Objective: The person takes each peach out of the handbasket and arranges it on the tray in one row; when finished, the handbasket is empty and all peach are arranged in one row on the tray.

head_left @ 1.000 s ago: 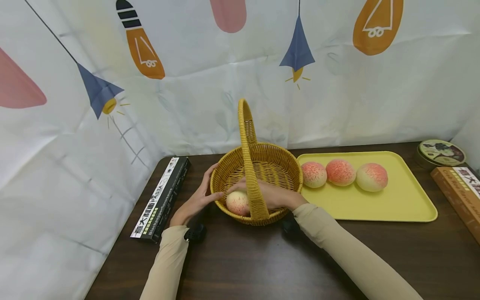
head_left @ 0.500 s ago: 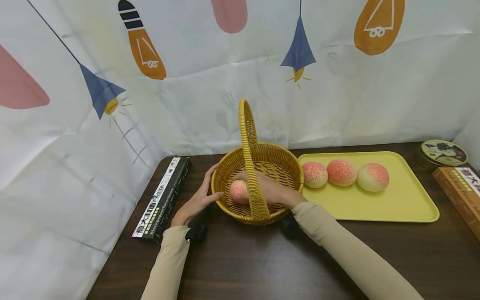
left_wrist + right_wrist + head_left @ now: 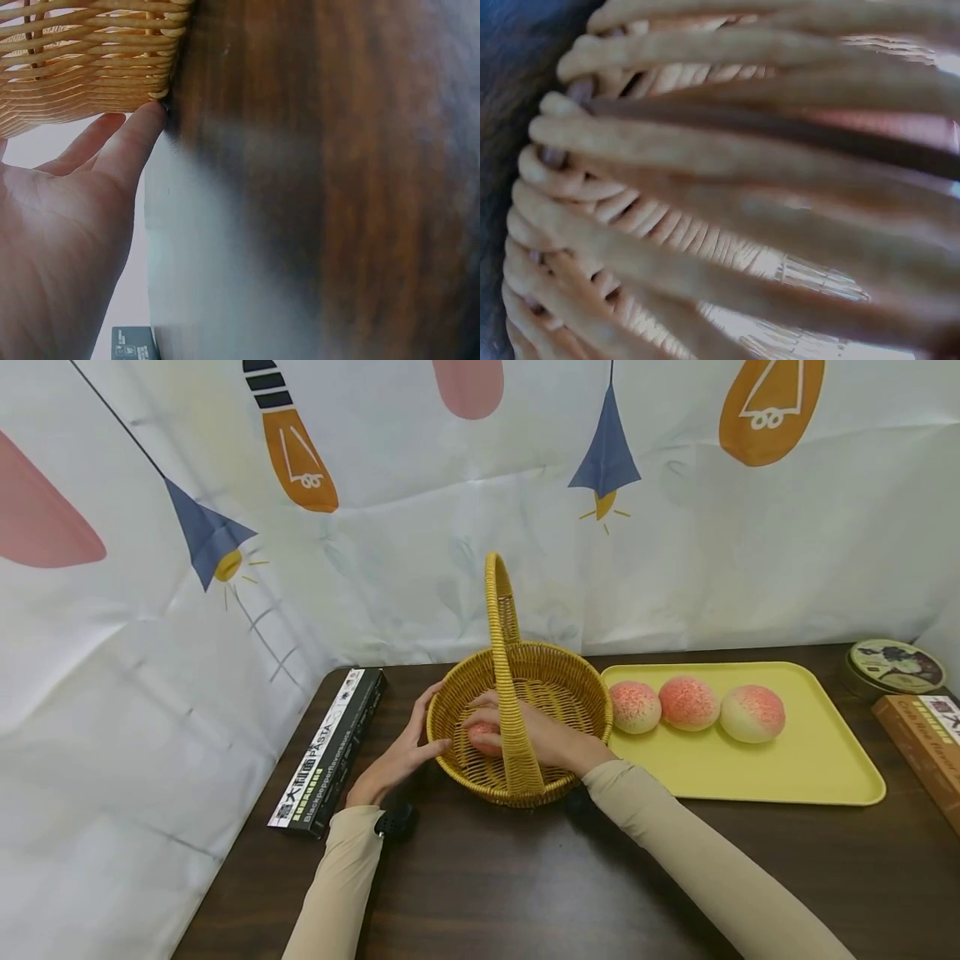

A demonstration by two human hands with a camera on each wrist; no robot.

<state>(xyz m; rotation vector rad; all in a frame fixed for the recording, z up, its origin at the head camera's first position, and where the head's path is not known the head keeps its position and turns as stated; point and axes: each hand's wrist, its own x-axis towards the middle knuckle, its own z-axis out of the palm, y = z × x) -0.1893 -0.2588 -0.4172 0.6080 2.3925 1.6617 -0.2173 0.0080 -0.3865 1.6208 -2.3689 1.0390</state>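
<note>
A yellow wicker basket (image 3: 570,677) with a tall arched handle stands in the middle of the table. My left hand (image 3: 405,756) grips its left side, the thumb over the rim; in the left wrist view, straight fingers touch the outer weave. Inside the basket, my right hand (image 3: 536,735) reaches past the handle and holds a pink peach (image 3: 485,740) low near the bottom, fingers curled over it. The handle and fingers hide part of the peach. Woven strands fill the right wrist view, with a strip of pink behind them.
A yellow tray (image 3: 802,768) right of the basket bears three peaches (image 3: 690,702) in a row. On the left lies a black pasta box (image 3: 337,760). A round tin (image 3: 896,666) and a brown box (image 3: 922,743) lie at the right edge. A printed cloth hangs behind.
The peach has moved from the basket's near-left wall inward and lower, with the right hand's fingers now over it. The left hand stays on the basket's side. The head view has shifted slightly.
</note>
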